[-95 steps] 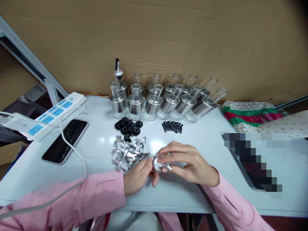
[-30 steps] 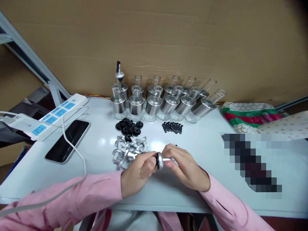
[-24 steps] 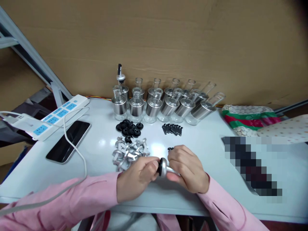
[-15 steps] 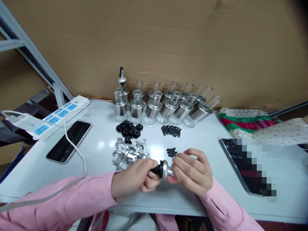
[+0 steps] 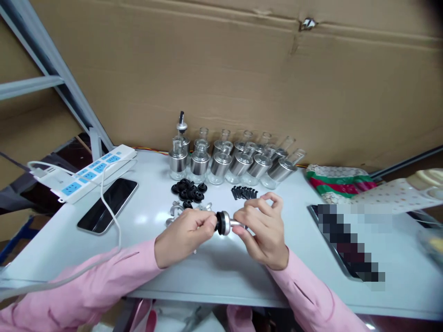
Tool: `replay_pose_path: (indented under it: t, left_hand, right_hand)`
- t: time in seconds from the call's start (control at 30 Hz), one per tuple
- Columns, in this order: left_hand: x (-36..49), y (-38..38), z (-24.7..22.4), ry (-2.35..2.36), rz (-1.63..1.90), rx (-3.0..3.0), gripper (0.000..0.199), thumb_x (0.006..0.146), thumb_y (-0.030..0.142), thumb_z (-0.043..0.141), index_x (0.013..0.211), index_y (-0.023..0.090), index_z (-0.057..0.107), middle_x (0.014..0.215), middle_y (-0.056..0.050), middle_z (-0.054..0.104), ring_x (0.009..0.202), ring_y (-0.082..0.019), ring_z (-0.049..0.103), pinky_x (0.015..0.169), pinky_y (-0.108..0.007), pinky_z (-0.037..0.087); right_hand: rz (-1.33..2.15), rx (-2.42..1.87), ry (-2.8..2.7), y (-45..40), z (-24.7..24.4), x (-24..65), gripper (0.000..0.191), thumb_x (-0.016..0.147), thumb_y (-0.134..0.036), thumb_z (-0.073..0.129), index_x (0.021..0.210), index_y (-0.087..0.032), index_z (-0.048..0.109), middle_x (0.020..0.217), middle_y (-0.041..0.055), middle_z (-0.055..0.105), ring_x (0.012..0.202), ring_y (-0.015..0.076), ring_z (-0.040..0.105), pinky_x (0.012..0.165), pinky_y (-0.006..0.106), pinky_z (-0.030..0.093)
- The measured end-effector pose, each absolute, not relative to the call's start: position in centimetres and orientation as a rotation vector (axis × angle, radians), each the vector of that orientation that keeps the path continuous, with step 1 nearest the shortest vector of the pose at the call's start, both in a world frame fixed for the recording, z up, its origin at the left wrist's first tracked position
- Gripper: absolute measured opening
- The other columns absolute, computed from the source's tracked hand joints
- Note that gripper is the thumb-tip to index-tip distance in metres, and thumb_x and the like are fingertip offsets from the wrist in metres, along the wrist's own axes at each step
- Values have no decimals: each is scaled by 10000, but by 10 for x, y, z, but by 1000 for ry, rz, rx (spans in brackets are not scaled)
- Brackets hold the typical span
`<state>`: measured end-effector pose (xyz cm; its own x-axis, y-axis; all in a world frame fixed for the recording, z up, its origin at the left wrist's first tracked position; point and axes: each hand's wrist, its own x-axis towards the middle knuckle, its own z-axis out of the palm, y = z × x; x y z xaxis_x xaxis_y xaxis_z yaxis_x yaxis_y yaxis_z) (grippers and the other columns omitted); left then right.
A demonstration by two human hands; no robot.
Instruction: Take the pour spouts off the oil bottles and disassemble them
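Between my hands is a bottle pour spout (image 5: pixel 224 223), with a silver collar and tube and a black ribbed stopper. My left hand (image 5: pixel 187 233) is closed on the black stopper end. From the other side, the fingers of my right hand (image 5: pixel 265 228) pinch the silver tube. Partly hidden behind my left hand lies a pile of silver spout parts (image 5: pixel 176 209). Beyond it is a heap of black rubber stoppers (image 5: pixel 188 191). Several thin black pieces (image 5: pixel 244 192) lie just past my right hand. The small black rings are hidden from view now.
Glass bottles with steel sleeves (image 5: pixel 219 166) stand in two rows at the back; one bears a fitted spout (image 5: pixel 182 125). To the left are a power strip (image 5: pixel 93 173), a phone (image 5: pixel 107 205) and a white cable. A patterned bag (image 5: pixel 341 179) and another device (image 5: pixel 332 244) lie right.
Both hands have lifted slightly with the spout, and it has shifted a little left. My right fingers have opened out along the tube, showing more of it. The camera view has tilted up.
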<state>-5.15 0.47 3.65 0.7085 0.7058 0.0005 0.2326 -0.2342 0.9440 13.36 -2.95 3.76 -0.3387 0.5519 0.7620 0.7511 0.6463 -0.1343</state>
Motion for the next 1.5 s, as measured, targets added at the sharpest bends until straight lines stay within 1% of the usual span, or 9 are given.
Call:
replay_pose_path:
  t: [0.13,0.33,0.53,0.67,0.83,1.03,1.2,1.33,1.5]
  left_hand:
    - [-56,12,45,865,705,2239,287,829,315,264,567,203,297,511,39,334,524,-124,290,620,-297,304]
    - [-94,47,37,1013,1155,2830,139,758,239,316,673,207,422,598,-13,478,541,-166,386,691,-355,354]
    - [-130,88,11,1615,453,2801,133,761,324,436,720,198,453,686,-19,592,632,-196,527,791,-408,335]
    - [-135,102,-7,1730,309,2653,215,816,347,412,876,168,516,834,-55,629,751,-228,585,822,-426,334]
    - [-136,109,-26,1565,418,2489,303,866,309,381,1086,146,513,901,-57,609,815,-209,585,801,-358,390]
    - [-133,110,-38,1523,441,2485,397,915,291,288,1215,147,503,1024,-106,563,1027,-256,508,891,-405,378]
    - [-129,100,-39,1538,640,2363,492,930,453,253,1306,191,431,1052,-103,450,1029,-266,460,944,-462,364]
    - [-126,81,-40,945,859,2456,728,831,705,233,1351,199,280,1156,-128,371,1103,-290,417,965,-471,372]
    - [-117,59,-39,398,754,2576,979,624,784,530,1374,271,165,1260,-153,329,1171,-353,394,968,-515,366]
  right_hand:
    - [73,-1034,-1987,-23,37,122,378,959,-318,344,648,-174,505,546,-33,502,553,108,430,719,347,282]
    - [446,-1173,-1633,-11,15,126,469,963,-371,305,535,-191,369,519,-34,408,530,112,395,673,308,342]
    - [430,-1287,-1597,-10,3,131,367,942,-411,366,690,-193,520,614,-7,538,622,135,490,636,273,372]
    - [381,-1284,-1648,-9,2,131,351,943,-396,373,705,-194,532,613,-12,563,618,131,513,652,270,382]
    - [421,-1358,-1640,-7,-4,135,301,929,-379,412,752,-188,563,647,-2,601,642,139,559,653,267,409]
    - [464,-1372,-1694,-7,-8,132,162,899,-291,490,959,-203,611,931,43,678,858,178,615,762,302,442]
    - [556,-1324,-1721,-10,-10,128,40,851,-187,522,832,-192,558,855,38,668,781,158,611,679,272,457]
    - [622,-1280,-1746,-11,-14,123,61,834,-143,541,802,-192,558,865,29,681,733,136,608,667,261,476]
    - [676,-1075,-1943,-12,-13,117,145,891,-121,469,936,-192,587,986,57,677,909,137,619,814,283,496]
